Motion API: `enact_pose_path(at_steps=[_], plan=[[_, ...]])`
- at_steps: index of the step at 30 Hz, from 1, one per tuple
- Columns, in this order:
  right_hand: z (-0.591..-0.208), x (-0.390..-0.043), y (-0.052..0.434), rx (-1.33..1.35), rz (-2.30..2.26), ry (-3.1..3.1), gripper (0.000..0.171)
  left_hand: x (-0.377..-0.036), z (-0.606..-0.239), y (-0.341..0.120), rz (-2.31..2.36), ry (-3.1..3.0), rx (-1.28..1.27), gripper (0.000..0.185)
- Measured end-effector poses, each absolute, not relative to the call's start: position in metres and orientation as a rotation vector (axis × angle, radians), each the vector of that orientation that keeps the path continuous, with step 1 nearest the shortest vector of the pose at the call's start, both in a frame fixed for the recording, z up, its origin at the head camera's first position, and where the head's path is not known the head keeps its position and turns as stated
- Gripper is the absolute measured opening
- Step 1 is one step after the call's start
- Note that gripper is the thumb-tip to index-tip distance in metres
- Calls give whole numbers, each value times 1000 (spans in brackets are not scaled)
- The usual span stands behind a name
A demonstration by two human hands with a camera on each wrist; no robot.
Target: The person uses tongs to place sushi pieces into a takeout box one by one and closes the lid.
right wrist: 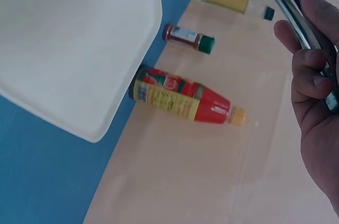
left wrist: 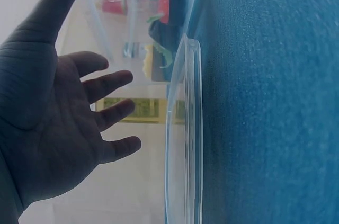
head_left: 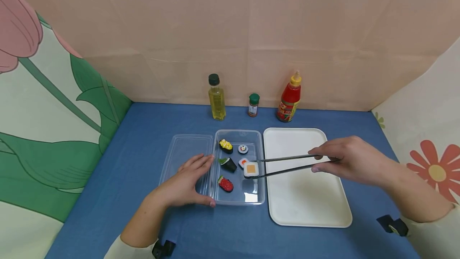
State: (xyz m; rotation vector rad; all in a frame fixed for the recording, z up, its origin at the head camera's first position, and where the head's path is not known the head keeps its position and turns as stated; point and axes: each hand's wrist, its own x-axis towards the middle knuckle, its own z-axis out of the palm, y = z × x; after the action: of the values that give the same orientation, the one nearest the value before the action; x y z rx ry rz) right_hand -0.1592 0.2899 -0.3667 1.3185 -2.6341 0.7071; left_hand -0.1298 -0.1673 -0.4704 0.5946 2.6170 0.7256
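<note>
My right hand grips a pair of dark metal tongs, its fingers wrapped round them in the right wrist view. Between the tong tips sits a white sushi piece with an orange square, over the clear plastic container. Inside the container lie a yellow-topped sushi, a dark green-ended roll, a red-topped sushi, a small white roll and an orange-centred roll, partly hidden. At the container's left wall, my left hand spreads its fingers and thumb, holding nothing.
A clear lid lies left of the container, partly under the left hand. Right of it is a white tray. Along the back stand an oil bottle, a green-capped spice jar and a red sauce bottle.
</note>
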Motion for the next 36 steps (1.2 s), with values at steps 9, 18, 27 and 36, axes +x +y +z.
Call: enact_pose_path(at_steps=[9, 18, 27, 36], plan=[[-370, -167, 270, 1468, 655, -2634, 33, -130, -470, -167, 720, 2616, 591, 123], [-362, -176, 253, 1478, 542, -2815, 34, -130, -469, -166, 719, 2613, 594, 123], [-358, -184, 235, 1507, 471, -2898, 35, -130, -468, -166, 726, 2610, 590, 123], [-348, -188, 211, 1501, 365, -3051, 34, -131, -470, -167, 722, 2609, 600, 124]])
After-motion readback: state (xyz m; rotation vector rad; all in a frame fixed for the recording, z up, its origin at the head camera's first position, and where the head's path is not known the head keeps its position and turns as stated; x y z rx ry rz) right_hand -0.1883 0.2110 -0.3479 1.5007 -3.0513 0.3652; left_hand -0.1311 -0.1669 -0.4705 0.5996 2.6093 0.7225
